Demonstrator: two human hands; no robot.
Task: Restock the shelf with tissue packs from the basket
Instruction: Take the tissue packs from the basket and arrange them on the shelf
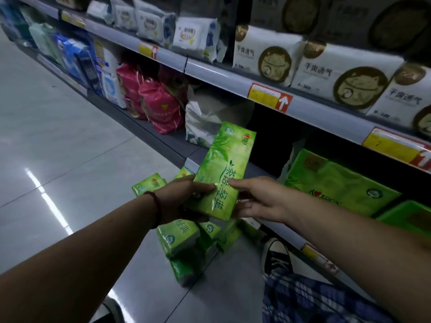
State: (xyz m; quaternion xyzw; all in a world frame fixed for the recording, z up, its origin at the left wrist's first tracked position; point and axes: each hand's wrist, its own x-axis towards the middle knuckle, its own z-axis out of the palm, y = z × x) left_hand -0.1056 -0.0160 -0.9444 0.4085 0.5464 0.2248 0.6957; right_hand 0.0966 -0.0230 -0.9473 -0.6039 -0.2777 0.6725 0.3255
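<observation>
A long green tissue pack (222, 173) is held in the air in front of the bottom shelf (261, 170). My left hand (182, 198) grips its near end from the left, thumb on top. My right hand (258, 199) holds the same end from the right, thumb on the printed face and fingers underneath. Below them, several more green tissue packs (179, 238) lie piled on the floor. No basket is visible. A big green tissue bundle (335, 183) sits on the bottom shelf at the right.
The upper shelf (233, 75) carries white packs (338, 73) and red-yellow price tags (270, 96). Red packs (161, 106), a white bag (205, 120) and blue packs (79, 59) stand further left on the bottom shelf. My black sneaker (276, 257) is on the grey tiled floor (58, 148).
</observation>
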